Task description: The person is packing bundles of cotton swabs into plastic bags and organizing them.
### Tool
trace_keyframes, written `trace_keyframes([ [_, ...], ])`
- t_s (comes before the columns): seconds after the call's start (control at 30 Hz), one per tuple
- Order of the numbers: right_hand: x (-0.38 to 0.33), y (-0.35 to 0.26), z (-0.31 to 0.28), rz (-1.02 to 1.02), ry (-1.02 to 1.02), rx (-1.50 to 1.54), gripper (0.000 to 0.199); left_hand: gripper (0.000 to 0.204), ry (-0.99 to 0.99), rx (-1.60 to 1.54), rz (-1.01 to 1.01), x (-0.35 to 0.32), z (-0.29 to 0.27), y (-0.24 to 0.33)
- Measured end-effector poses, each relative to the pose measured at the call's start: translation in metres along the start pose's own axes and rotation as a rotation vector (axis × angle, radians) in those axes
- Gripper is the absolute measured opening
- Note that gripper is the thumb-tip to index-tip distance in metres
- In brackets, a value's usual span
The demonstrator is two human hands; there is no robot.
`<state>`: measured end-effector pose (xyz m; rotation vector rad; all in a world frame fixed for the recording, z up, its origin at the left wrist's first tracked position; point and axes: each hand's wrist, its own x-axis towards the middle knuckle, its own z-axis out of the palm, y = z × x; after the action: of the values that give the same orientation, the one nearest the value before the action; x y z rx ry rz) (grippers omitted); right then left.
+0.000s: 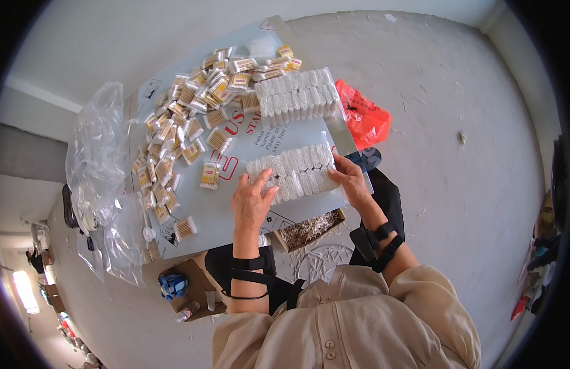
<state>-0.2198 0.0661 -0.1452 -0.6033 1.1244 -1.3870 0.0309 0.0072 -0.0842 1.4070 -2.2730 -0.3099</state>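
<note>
Between my hands lies a clear bag of cotton swab packs (292,174), packed in two rows with the white tips facing up. My left hand (253,202) grips its near left corner, fingers on the top and side. At the right end, my right hand (352,183) holds the bag with the thumb on top; its other fingertips are partly hidden. Just beyond lies a second block of packs (297,97), also in clear plastic. To the left, many loose cotton swab packs (187,92) are heaped, and a single pack (210,175) lies close to my left hand.
The pale printed board (205,215) forms the work surface. Clear plastic bags (97,160) hang over its left edge; a red plastic bag (363,117) is at the right. Below the near edge are a box of loose swabs (306,232) and an open carton (195,270).
</note>
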Motion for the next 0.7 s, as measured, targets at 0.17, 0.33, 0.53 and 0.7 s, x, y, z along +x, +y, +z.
trace_keyframes([
  [0.17,0.000,0.002,-0.001,-0.016,0.003,0.020,0.049,0.046,-0.297,0.043,-0.249,0.010,-0.010,0.016],
  [0.33,0.002,0.004,0.000,-0.030,-0.017,0.065,0.047,0.044,-0.101,0.094,0.023,0.006,0.003,0.011],
  [0.53,0.003,0.005,0.000,-0.017,-0.007,0.068,0.046,0.044,-0.163,0.060,-0.007,0.008,0.008,0.020],
  [0.7,0.002,0.003,0.002,-0.011,0.010,0.067,0.046,0.045,-0.151,0.034,-0.019,0.007,0.008,0.021],
])
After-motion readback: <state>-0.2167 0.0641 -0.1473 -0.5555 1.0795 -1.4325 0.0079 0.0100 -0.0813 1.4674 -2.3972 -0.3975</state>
